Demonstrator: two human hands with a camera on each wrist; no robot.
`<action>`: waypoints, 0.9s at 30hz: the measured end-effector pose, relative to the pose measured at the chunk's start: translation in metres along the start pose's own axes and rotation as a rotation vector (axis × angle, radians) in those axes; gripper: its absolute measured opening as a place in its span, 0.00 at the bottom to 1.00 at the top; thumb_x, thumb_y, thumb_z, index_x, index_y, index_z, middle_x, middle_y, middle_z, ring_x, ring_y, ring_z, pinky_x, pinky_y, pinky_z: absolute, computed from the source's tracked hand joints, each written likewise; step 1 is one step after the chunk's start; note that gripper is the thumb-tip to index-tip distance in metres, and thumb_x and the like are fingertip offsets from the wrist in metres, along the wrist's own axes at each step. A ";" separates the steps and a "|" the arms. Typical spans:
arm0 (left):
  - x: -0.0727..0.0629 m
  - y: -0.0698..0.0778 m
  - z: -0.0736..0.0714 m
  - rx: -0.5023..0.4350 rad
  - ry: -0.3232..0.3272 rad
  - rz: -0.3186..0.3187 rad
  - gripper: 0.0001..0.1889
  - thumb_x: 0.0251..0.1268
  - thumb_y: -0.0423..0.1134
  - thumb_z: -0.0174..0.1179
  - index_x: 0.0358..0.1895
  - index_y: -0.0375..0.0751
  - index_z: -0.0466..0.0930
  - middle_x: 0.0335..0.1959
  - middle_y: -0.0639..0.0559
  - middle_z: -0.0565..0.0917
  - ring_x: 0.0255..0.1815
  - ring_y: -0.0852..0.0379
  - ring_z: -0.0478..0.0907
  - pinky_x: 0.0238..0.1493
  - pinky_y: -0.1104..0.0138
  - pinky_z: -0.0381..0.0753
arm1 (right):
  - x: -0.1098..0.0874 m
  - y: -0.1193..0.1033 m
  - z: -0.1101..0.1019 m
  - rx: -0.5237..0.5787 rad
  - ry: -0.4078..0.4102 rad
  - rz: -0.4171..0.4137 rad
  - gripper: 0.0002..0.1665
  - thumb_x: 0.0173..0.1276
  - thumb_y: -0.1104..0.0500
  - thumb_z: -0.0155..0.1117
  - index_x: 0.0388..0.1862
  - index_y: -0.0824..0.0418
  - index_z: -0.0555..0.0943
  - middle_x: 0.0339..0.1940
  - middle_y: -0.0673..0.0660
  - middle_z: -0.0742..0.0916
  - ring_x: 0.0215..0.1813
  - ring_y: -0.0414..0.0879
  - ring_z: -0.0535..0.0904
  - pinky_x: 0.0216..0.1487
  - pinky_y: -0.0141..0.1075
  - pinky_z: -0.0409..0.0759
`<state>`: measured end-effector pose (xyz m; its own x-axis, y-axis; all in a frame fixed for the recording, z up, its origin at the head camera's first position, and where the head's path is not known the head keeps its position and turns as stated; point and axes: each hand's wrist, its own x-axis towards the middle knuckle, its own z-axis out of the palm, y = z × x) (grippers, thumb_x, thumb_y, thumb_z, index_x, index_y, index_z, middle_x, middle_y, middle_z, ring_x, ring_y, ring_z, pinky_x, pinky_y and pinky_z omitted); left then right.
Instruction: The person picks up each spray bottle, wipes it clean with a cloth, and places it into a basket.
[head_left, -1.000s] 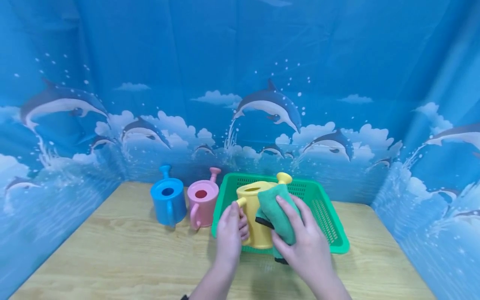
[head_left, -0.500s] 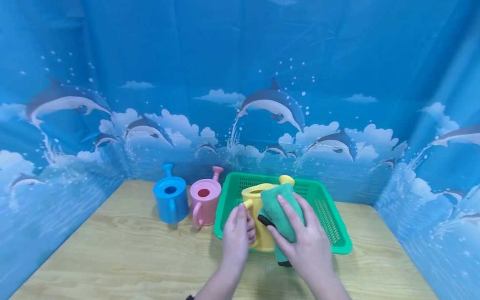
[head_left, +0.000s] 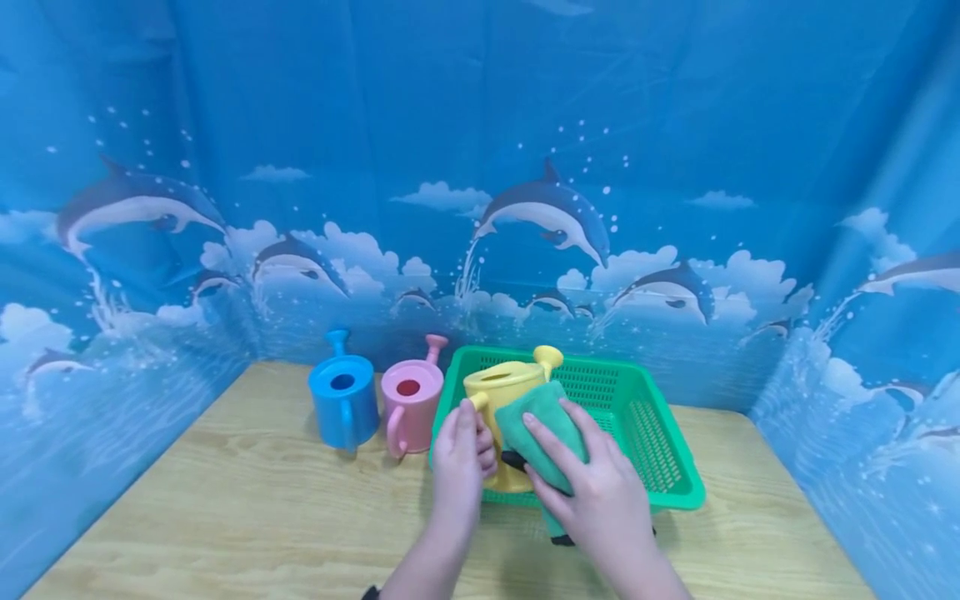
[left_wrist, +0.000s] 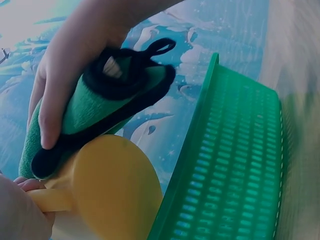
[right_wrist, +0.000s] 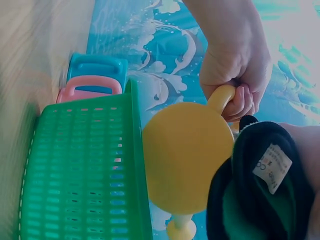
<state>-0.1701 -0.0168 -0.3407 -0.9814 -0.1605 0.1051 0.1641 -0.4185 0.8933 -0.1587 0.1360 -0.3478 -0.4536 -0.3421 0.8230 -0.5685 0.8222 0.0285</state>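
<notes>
Blue backdrop (head_left: 420, 92) w/ dolphin print (head_left: 543, 210) on 3 sides; lt. wood tbl. (head_left: 247, 517)

Forward-down head view, close low wrist views, basket (left_wrist: 235, 155) in all

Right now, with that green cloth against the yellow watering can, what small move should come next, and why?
I'd probably slide the green cloth a little further along the side of the yellow watering can: the right hand already holds it there, and the left hand grips the handle, which should keep the can steady.
</notes>
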 end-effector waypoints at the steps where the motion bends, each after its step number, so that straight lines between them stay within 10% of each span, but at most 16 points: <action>1: 0.001 0.002 -0.001 -0.003 0.007 -0.004 0.17 0.78 0.50 0.41 0.31 0.42 0.62 0.15 0.56 0.60 0.15 0.64 0.55 0.19 0.75 0.57 | -0.001 0.000 0.000 -0.002 -0.007 -0.012 0.27 0.73 0.36 0.44 0.62 0.44 0.77 0.59 0.66 0.79 0.43 0.60 0.83 0.32 0.48 0.83; 8: 0.006 0.005 -0.008 -0.010 0.018 -0.026 0.17 0.78 0.51 0.41 0.33 0.42 0.62 0.15 0.56 0.59 0.15 0.62 0.55 0.21 0.74 0.57 | -0.003 -0.005 -0.007 -0.066 -0.085 -0.075 0.39 0.44 0.49 0.80 0.60 0.42 0.79 0.57 0.63 0.81 0.38 0.55 0.84 0.30 0.43 0.82; 27: 0.001 0.003 -0.004 0.059 0.013 -0.027 0.18 0.78 0.52 0.40 0.33 0.43 0.62 0.17 0.55 0.61 0.17 0.61 0.57 0.22 0.74 0.60 | -0.004 -0.007 -0.018 -0.136 -0.160 -0.064 0.40 0.42 0.47 0.82 0.58 0.40 0.79 0.56 0.59 0.81 0.36 0.51 0.83 0.26 0.39 0.81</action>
<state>-0.1704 -0.0215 -0.3401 -0.9840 -0.1617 0.0750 0.1308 -0.3695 0.9200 -0.1406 0.1403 -0.3407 -0.5287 -0.4540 0.7172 -0.5067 0.8467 0.1625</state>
